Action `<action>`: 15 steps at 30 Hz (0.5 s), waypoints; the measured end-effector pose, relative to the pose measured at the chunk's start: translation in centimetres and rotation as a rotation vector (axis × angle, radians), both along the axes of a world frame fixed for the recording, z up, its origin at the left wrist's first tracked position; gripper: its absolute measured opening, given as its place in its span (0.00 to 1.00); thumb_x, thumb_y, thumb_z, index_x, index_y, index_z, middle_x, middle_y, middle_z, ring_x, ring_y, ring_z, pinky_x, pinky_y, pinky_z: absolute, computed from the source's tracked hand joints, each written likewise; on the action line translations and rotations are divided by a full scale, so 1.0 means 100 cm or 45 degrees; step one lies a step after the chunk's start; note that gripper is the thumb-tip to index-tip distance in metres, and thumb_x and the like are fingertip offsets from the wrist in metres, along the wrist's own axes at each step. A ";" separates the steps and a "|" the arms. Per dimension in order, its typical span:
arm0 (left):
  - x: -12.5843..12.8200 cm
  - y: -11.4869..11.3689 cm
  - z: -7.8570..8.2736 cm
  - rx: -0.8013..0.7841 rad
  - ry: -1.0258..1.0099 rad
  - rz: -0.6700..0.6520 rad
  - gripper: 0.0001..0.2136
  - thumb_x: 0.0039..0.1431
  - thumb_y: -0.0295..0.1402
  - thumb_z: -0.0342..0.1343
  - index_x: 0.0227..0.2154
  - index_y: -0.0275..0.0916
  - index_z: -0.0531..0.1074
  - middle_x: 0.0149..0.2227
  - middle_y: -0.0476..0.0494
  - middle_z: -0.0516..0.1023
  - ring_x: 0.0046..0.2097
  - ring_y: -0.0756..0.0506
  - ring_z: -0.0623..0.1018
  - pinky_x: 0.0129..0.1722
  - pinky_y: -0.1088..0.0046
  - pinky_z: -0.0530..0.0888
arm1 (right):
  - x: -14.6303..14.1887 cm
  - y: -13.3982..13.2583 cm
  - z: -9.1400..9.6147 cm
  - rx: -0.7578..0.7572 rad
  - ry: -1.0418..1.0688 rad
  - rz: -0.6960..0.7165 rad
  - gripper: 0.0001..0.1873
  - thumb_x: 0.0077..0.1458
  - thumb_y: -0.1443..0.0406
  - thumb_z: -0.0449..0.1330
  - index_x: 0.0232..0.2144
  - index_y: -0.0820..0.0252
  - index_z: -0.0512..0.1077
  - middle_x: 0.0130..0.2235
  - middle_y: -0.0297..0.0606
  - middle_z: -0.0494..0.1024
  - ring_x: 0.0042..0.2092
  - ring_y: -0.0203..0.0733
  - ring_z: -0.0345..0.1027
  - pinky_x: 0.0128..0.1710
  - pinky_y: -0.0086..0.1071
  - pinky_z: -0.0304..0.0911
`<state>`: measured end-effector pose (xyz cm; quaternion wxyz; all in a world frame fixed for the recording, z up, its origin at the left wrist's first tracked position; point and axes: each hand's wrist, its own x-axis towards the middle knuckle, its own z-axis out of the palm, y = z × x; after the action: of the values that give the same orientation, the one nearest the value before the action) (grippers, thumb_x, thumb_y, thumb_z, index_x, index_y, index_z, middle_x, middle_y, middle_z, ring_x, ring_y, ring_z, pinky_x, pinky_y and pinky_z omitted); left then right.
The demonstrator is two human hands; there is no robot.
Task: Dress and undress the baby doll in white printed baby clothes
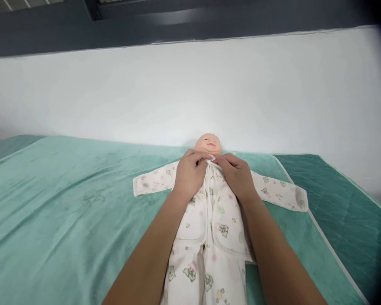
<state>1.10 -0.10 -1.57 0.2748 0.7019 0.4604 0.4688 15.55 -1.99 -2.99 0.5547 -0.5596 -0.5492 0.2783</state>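
Observation:
A baby doll (208,144) lies on its back on a teal blanket (66,199), head toward the wall. It wears a white printed romper (216,216) with both sleeves spread sideways. My left hand (189,173) and my right hand (238,173) rest on the doll's chest just below its chin. Both hands have their fingers curled and pinched on the romper's collar, their fingertips meeting at the neckline. My forearms run up from the bottom edge on either side of the doll's body.
The blanket covers a darker green quilted mattress (336,203), which shows at the right. A white wall (190,93) rises right behind the doll's head. Above it runs a dark frame (190,21).

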 end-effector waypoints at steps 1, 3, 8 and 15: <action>0.000 0.000 -0.001 0.026 0.007 -0.003 0.16 0.58 0.22 0.48 0.35 0.44 0.80 0.41 0.48 0.77 0.43 0.49 0.77 0.46 0.72 0.72 | 0.000 0.000 0.000 0.007 -0.002 -0.001 0.13 0.58 0.58 0.58 0.28 0.57 0.79 0.34 0.32 0.78 0.38 0.38 0.68 0.40 0.31 0.57; 0.000 0.001 -0.003 0.075 0.050 0.022 0.15 0.59 0.23 0.48 0.34 0.43 0.80 0.40 0.47 0.77 0.44 0.49 0.77 0.47 0.71 0.71 | 0.000 0.000 -0.001 0.033 -0.005 -0.001 0.14 0.58 0.57 0.59 0.27 0.57 0.78 0.32 0.32 0.77 0.37 0.38 0.67 0.39 0.31 0.57; -0.001 0.003 -0.007 0.159 0.092 0.019 0.16 0.58 0.22 0.47 0.35 0.43 0.81 0.40 0.47 0.77 0.44 0.49 0.77 0.47 0.71 0.71 | 0.000 -0.001 -0.004 0.101 -0.001 0.033 0.13 0.58 0.58 0.59 0.26 0.57 0.78 0.32 0.32 0.75 0.37 0.38 0.67 0.39 0.31 0.58; -0.001 0.003 -0.006 0.123 0.089 0.022 0.16 0.59 0.22 0.47 0.33 0.42 0.81 0.38 0.47 0.78 0.42 0.49 0.77 0.47 0.71 0.71 | -0.001 -0.002 -0.003 0.060 -0.056 -0.067 0.15 0.58 0.58 0.58 0.24 0.58 0.77 0.30 0.33 0.76 0.35 0.38 0.68 0.37 0.31 0.58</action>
<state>1.01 0.16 -2.15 0.2205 0.7263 0.4525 0.4681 15.42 -2.15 -3.25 0.5625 -0.5668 -0.5527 0.2382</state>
